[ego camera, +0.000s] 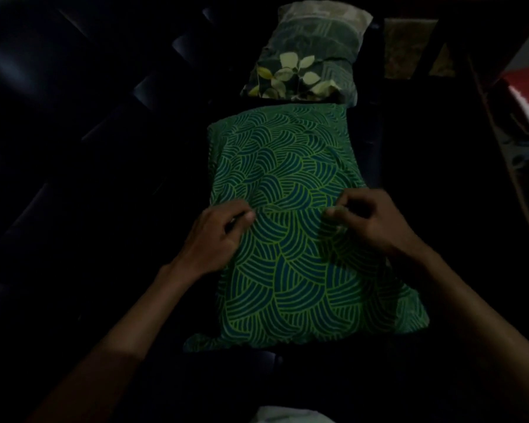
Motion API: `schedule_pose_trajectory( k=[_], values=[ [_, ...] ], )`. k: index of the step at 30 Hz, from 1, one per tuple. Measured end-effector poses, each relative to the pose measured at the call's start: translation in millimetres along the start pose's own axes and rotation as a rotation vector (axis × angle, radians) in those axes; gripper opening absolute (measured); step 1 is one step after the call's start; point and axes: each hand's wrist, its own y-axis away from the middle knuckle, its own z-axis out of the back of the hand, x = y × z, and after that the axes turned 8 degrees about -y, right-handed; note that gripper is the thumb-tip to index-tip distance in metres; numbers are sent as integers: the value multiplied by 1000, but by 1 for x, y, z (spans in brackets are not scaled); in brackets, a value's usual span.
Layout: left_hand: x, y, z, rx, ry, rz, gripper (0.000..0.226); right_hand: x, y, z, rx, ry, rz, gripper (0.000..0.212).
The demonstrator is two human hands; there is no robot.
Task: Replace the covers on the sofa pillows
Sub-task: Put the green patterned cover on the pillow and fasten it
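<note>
Two hands' fingers, left (214, 230) and right (370, 221), pinching green patterned cover (290, 270)

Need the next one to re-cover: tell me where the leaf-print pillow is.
In the head view, the leaf-print pillow lies on the dark sofa, just beyond the far edge of the green patterned pillow.

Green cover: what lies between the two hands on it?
In the head view, only the green cover itself: a fold line of its fabric runs from the left hand to the right hand, both pinching it.
</note>
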Motion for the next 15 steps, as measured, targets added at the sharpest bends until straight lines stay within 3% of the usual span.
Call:
schedule_pose_trajectory(
  k=[2, 4, 9, 15],
  values=[
    [0, 2, 1, -38, 17, 3, 24, 13, -19, 3, -110, -61, 39, 28],
    [7, -8, -3, -114, -24, 102, 25, 7, -39, -6, -192, 96, 45, 23],
    [40, -16, -20, -56, -218, 384, 56, -34, -38, -33, -243, 461, -64, 35],
    [49, -10, -6, -103, -246, 386, 56, -18, -25, -23, -302, 479, -69, 36]
  ],
)
